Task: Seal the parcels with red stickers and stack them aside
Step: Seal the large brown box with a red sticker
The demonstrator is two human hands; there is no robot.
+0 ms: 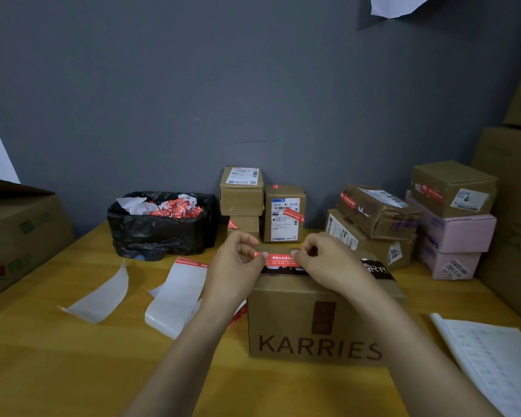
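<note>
**Red seal stretched over the parcel, not yet pressed down**

I find the brown cardboard parcel printed KARRIES (307,326) standing upright on the yellow wooden desk (73,356), near and centre. That puts its top seam within easy reach of both hands. The left hand (238,260) and right hand (322,260) each pinch one end of the narrow red paper sticker with white print (278,258). They hold it taut and level over the parcel's top, by the dark band there. I judge this grip keeps the adhesive from folding and lets it be lined up across the flaps. I cannot tell whether it touches the cardboard yet.

The sticker looks flat and uncreased. White backing strips (178,296) lie to the left. Small brown parcels bearing red seals (376,212) are stacked far right.
</note>
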